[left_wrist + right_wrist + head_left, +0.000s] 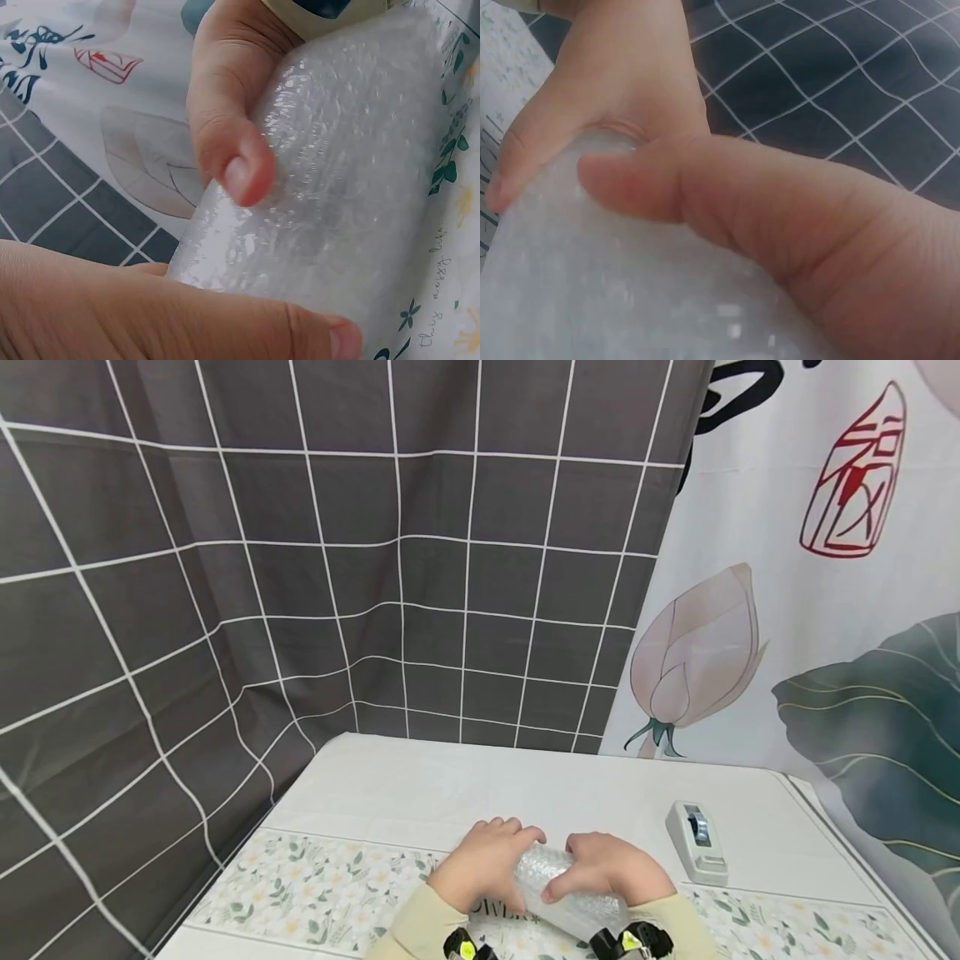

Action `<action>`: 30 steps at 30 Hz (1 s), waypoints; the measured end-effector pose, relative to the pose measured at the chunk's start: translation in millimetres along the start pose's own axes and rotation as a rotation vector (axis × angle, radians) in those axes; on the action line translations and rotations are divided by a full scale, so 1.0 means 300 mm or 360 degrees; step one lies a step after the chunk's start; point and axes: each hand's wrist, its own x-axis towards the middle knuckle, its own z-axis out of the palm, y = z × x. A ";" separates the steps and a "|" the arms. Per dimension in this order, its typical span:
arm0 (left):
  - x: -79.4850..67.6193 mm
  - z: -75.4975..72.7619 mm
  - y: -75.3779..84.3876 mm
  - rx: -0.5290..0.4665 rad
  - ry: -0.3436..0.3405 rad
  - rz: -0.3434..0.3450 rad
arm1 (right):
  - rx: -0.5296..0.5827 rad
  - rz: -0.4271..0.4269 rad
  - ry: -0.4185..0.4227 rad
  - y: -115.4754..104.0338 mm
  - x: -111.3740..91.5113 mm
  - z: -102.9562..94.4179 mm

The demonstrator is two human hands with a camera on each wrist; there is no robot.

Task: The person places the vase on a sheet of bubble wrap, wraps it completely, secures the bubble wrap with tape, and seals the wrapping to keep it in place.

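A bundle of clear bubble wrap (pixel 542 878) lies at a slant over the table's front part; whatever it may contain is hidden. My left hand (pixel 486 862) grips its far left end, thumb along the near side. Farther right, my right hand (pixel 617 870) holds it from above, thumb across the top. In the left wrist view, the shiny bubbled surface of the wrap fills the space between both hands. The right wrist view has my right thumb (pixel 630 184) pressed on the wrap, close to my left hand (pixel 630 82).
A white tape dispenser (pixel 697 843) with a tape roll stands on the table to the right. The white table cover (pixel 450 785) has a floral band with printed lettering. Dark gridded cloth (pixel 435 577) hangs behind and left, a lotus-print cloth (pixel 720 693) at right.
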 end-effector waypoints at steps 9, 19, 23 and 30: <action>0.005 0.004 -0.002 0.0050 0.0021 -0.0001 | 0.0148 0.0002 -0.0087 0.005 -0.002 -0.011; 0.000 0.005 0.005 -0.0198 -0.0073 -0.0203 | 0.0091 -0.0280 0.0094 0.003 -0.034 -0.050; 0.001 0.011 -0.004 -0.0269 -0.0129 -0.0279 | -0.0085 -0.0391 0.0211 -0.022 -0.045 -0.046; 0.006 0.008 -0.024 -0.0465 -0.0177 -0.0348 | -0.0377 -0.0440 0.0336 -0.038 -0.043 -0.015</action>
